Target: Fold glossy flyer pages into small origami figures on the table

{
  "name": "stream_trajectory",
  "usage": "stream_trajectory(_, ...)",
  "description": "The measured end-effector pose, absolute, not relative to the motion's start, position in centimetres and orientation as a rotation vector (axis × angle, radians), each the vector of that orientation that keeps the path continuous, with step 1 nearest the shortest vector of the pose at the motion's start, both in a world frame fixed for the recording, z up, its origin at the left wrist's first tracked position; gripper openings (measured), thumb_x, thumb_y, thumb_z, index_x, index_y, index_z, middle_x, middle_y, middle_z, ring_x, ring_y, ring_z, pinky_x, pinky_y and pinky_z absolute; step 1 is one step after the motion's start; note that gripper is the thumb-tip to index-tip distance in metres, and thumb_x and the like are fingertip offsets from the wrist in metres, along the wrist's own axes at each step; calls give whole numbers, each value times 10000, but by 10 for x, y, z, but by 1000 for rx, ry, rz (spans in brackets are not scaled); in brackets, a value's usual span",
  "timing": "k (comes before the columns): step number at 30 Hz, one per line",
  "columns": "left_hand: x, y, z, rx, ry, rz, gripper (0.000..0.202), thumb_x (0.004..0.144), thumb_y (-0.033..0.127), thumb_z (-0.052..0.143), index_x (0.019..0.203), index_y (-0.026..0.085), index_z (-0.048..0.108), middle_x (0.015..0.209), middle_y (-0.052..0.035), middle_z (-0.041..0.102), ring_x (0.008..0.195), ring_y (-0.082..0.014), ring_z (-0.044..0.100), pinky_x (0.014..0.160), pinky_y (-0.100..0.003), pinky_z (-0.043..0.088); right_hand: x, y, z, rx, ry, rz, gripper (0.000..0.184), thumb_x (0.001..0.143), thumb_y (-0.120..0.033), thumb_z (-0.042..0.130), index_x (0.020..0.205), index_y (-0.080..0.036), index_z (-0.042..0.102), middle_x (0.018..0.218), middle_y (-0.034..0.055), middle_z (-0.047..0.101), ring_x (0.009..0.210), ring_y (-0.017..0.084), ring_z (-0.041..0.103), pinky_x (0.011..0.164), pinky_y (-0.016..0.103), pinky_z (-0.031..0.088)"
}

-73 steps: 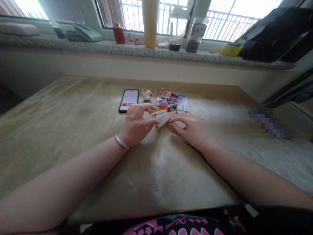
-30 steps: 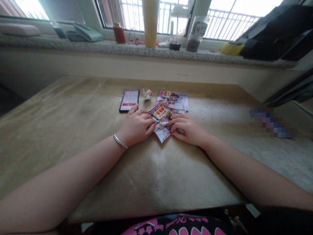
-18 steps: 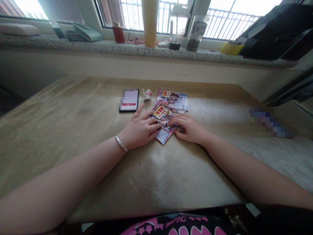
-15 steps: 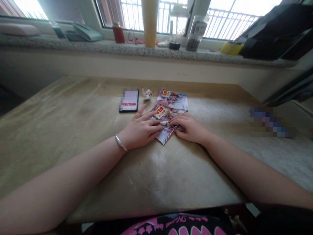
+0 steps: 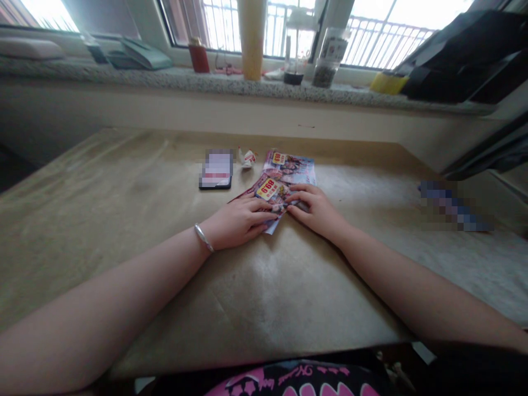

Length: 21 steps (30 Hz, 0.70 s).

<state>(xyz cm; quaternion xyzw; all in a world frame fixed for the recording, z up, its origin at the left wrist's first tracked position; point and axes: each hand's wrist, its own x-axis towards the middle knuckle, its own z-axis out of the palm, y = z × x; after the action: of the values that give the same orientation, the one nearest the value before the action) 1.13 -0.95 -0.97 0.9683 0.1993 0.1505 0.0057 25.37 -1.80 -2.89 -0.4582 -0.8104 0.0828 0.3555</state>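
Observation:
A colourful printed leaflet (image 5: 269, 188) with a yellow price patch lies at an angle on the table, between my hands. Flat across its left and lower part rests my left hand (image 5: 243, 220), fingers stretched out, a silver bangle at the wrist. My right hand (image 5: 315, 209) touches the leaflet's right edge with slightly curved, parted fingers. Just behind, a stack of similar leaflets (image 5: 297, 165) is partly overlapped by the near one. My fingers hide some of the near leaflet's print.
The phone (image 5: 216, 185) lies left of the leaflets, beside a crumpled white and red wrapper (image 5: 247, 159). A blurred bluish item (image 5: 454, 208) is at the table's right. Bottles, a red container (image 5: 199, 58) and a black bag (image 5: 457, 60) line the windowsill (image 5: 165, 80).
The near leaflet has opened out, a dark red part now showing beside my left hand. That hand's thumb has come down. My right fingers have spread and moved up slightly.

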Motion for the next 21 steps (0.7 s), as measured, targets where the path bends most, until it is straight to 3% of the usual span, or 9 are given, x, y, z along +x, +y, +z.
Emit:
stream_trajectory(6, 11, -9, -12, 2981, 619, 511, 313, 929, 258, 454, 1187, 194, 620, 1237, -109, 597, 1156, -226, 547, 988, -418, 470, 253, -13, -31, -1349, -1996, 214, 143, 783, -307, 653, 878, -202, 679, 982, 90, 667, 967, 235, 607, 904, 408, 468)
stream_trajectory(16, 11, -11, -9, 2978, 555, 482, 336, 915, 254, 489, 1233, 254, 599, 1294, -90, 562, 1197, -233, 521, 1025, -438, 436, 256, -13, -29, -1445, -1895, 347, 141, 782, -320, 640, 850, -210, 695, 821, 41, 686, 779, 196, 601, 736, 337, 466)
stream_trajectory(21, 11, -12, -7, 2999, 489, 468, 344, 913, 257, 492, 1240, 267, 597, 1305, -98, 553, 1182, -241, 530, 1004, -439, 447, 255, -15, -28, -1398, -1814, 440, 138, 785, -314, 624, 844, -205, 684, 836, 33, 677, 701, 160, 584, 676, 309, 469)
